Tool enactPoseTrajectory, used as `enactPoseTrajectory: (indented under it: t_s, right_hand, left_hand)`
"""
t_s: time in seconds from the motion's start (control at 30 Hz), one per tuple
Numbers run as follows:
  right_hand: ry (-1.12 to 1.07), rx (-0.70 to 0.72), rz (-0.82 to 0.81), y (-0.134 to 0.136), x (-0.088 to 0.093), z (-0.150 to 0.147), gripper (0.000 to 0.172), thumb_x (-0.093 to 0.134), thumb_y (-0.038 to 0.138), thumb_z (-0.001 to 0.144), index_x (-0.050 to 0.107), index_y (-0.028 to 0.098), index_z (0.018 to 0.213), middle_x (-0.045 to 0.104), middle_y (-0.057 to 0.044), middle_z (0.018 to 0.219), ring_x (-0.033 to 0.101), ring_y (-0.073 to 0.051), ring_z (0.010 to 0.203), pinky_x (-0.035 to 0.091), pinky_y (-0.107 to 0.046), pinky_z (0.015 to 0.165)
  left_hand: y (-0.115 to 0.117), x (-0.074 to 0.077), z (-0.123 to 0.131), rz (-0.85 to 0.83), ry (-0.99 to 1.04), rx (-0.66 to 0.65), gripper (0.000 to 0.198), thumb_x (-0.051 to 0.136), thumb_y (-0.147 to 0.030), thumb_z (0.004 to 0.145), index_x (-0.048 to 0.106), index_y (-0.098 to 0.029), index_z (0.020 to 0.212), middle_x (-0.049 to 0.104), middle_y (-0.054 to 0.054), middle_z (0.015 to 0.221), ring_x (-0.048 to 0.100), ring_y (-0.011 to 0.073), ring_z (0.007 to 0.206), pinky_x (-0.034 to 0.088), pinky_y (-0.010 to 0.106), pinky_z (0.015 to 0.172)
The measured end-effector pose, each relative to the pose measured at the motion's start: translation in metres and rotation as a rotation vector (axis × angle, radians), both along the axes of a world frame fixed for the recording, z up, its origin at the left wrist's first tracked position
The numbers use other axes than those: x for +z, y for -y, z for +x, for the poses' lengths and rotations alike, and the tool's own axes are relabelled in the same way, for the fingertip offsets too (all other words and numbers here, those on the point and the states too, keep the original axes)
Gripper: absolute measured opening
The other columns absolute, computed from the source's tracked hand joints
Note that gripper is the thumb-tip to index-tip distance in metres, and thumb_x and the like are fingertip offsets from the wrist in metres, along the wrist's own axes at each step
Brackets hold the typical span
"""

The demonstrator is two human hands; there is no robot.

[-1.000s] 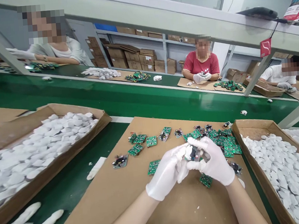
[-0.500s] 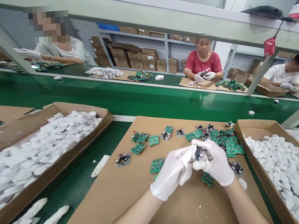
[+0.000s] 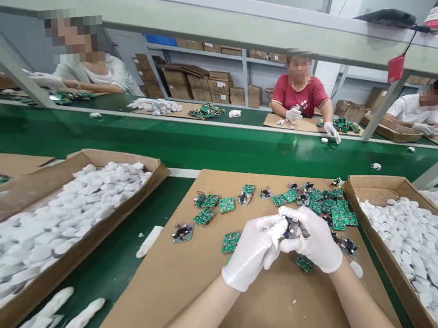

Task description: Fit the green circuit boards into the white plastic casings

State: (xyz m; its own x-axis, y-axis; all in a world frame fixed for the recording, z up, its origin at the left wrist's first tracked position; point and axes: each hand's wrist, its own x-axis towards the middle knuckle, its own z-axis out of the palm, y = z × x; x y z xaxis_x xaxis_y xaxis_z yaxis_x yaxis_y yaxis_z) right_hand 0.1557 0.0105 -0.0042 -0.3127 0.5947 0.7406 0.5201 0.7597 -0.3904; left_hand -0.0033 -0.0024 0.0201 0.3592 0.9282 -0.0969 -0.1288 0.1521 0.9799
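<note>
Both my hands wear white gloves and meet over a brown cardboard sheet (image 3: 183, 288). Between them is a small circuit board (image 3: 292, 227) with dark components facing up. My left hand (image 3: 254, 249) pinches its left side, and a bit of white material shows at those fingertips. The right hand (image 3: 316, 237) is closed round the board's right side; its fingers partly cover the board. Just below lies a green circuit board (image 3: 304, 263) on the cardboard. Several more circuit boards (image 3: 339, 215) are heaped beyond my right hand, and others (image 3: 204, 216) lie scattered to the left.
Trays of white pieces stand at left (image 3: 57, 232) and right (image 3: 419, 249). White gloves (image 3: 72, 327) lie at lower left. Beyond runs a green conveyor belt (image 3: 203, 152) carrying small pieces. Co-workers sit across it, one in a red shirt (image 3: 300, 94). A metal beam (image 3: 208, 23) crosses above.
My hands stay together on the circuit board, which has tilted slightly. Across the belt, the red-shirted co-worker's hands have parted, one reaching to the belt beside a white piece. Pieces on the belt have shifted right.
</note>
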Motion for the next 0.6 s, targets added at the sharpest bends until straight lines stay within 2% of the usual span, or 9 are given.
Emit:
enactPoseTrajectory:
  t_s: [0.1, 0.17, 0.27, 0.33, 0.5, 0.6]
  right_hand:
    - [0.013, 0.0, -0.031, 0.002, 0.0, 0.0, 0.051, 0.064, 0.057, 0.084, 0.063, 0.021, 0.122, 0.056, 0.0, 0.071, 0.053, -0.014, 0.057, 0.045, -0.024, 0.053]
    - [0.028, 0.007, -0.01, 0.002, 0.001, 0.0, 0.05, 0.062, 0.054, 0.087, 0.062, 0.022, 0.124, 0.054, 0.001, 0.069, 0.052, -0.013, 0.056, 0.043, -0.024, 0.052]
    - [0.051, 0.025, 0.032, 0.003, 0.003, -0.002, 0.048, 0.059, 0.053, 0.089, 0.06, 0.023, 0.126, 0.052, 0.001, 0.069, 0.051, -0.013, 0.055, 0.041, -0.024, 0.051]
    - [0.043, 0.035, 0.029, 0.003, 0.003, -0.003, 0.05, 0.058, 0.057, 0.088, 0.061, 0.024, 0.126, 0.052, 0.001, 0.069, 0.051, -0.013, 0.055, 0.041, -0.024, 0.051]
    - [-0.107, 0.08, -0.105, 0.004, 0.003, -0.004, 0.054, 0.054, 0.062, 0.086, 0.061, 0.026, 0.126, 0.056, 0.0, 0.074, 0.056, -0.014, 0.06, 0.047, -0.025, 0.055]
    - [-0.181, 0.128, -0.203, 0.006, 0.005, -0.004, 0.057, 0.054, 0.065, 0.083, 0.062, 0.027, 0.125, 0.059, -0.002, 0.079, 0.06, -0.016, 0.065, 0.05, -0.028, 0.059]
  left_hand:
    - [-0.001, -0.008, -0.001, -0.011, 0.121, -0.006, 0.051, 0.05, -0.059, 0.083, 0.046, -0.02, 0.05, 0.042, -0.002, 0.03, 0.037, 0.0104, 0.035, 0.03, 0.027, 0.048]
    - [-0.001, -0.008, -0.002, -0.01, 0.119, 0.013, 0.051, 0.05, -0.06, 0.082, 0.046, -0.02, 0.049, 0.043, -0.002, 0.03, 0.039, 0.0108, 0.034, 0.032, 0.027, 0.049]
    - [0.001, -0.002, -0.002, 0.006, -0.033, 0.063, 0.048, 0.062, -0.054, 0.078, 0.046, -0.019, 0.05, 0.04, -0.005, 0.03, 0.03, 0.0069, 0.033, 0.027, 0.025, 0.046]
    - [0.002, 0.0, -0.002, 0.005, -0.043, 0.063, 0.048, 0.064, -0.053, 0.078, 0.046, -0.019, 0.05, 0.039, -0.006, 0.03, 0.027, 0.0056, 0.032, 0.023, 0.025, 0.045]
    - [-0.004, -0.012, 0.001, -0.136, 0.337, -0.046, 0.059, 0.047, -0.074, 0.078, 0.046, -0.02, 0.053, 0.042, -0.004, 0.034, 0.036, 0.0089, 0.035, 0.029, 0.026, 0.045]
    - [-0.006, -0.015, 0.003, -0.193, 0.429, -0.058, 0.056, 0.052, -0.072, 0.078, 0.051, -0.019, 0.061, 0.051, -0.002, 0.05, 0.041, 0.0093, 0.043, 0.032, 0.026, 0.046]
